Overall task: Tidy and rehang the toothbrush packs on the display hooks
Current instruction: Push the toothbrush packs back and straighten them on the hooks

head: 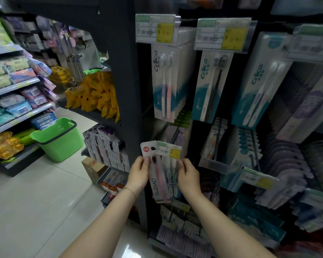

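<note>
The GODIAO toothbrush pack (158, 181) is white card under a glossy clear plastic blister. The green basket (58, 144) is smooth plastic. The floor tiles (45, 192) are glossy, and the shelf upright (125, 71) looks like matt dark metal.

Toothbrush pack (158, 175) sat between left hand (138, 174) and right hand (188, 177), before the hooked packs (172, 173); basket (60, 140) stood well left on the floor (45, 202).

Glossy pale tiled floor (45, 202), dark shelving upright (123, 62), green basket (61, 146), stocked shelves (13, 87) at left
</note>
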`<act>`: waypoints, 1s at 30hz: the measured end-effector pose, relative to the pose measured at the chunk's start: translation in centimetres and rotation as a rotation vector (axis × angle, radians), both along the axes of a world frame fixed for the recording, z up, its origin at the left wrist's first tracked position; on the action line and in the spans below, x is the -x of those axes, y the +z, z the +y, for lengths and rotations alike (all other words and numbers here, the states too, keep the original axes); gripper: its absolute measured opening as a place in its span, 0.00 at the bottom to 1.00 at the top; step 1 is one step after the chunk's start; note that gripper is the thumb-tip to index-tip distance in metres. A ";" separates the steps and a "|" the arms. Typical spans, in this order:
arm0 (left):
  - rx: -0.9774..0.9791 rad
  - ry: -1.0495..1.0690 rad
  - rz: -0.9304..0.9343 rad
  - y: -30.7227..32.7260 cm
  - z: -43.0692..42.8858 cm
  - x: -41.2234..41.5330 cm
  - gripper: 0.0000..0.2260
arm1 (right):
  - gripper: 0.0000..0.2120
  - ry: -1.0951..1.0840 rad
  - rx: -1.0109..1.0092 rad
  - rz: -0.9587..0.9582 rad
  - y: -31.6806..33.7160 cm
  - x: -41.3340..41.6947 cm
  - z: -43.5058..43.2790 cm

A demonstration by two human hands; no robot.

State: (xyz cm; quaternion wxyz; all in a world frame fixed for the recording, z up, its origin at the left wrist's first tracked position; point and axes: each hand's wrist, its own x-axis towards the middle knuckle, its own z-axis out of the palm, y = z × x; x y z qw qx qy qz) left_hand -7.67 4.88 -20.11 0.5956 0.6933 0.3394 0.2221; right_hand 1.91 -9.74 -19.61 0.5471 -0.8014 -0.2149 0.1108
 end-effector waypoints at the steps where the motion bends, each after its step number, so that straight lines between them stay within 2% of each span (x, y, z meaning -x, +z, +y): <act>1: -0.037 0.002 0.010 -0.1 0.0 0.3 0.12 | 0.14 -0.004 0.003 -0.009 -0.1 0.2 -0.2; 5: -0.104 -0.015 0.038 -0.6 -0.8 1.6 0.11 | 0.13 -0.027 0.020 -0.025 -0.9 1.1 -1.1; 16: -0.084 -0.243 0.136 -3.4 -5.2 3.5 0.12 | 0.12 -0.200 0.060 -0.024 -3.2 3.3 -7.7; 30: -0.146 -0.524 0.130 -2.7 -13.8 -2.4 0.08 | 0.12 -0.411 0.031 -0.012 -3.0 1.1 -17.3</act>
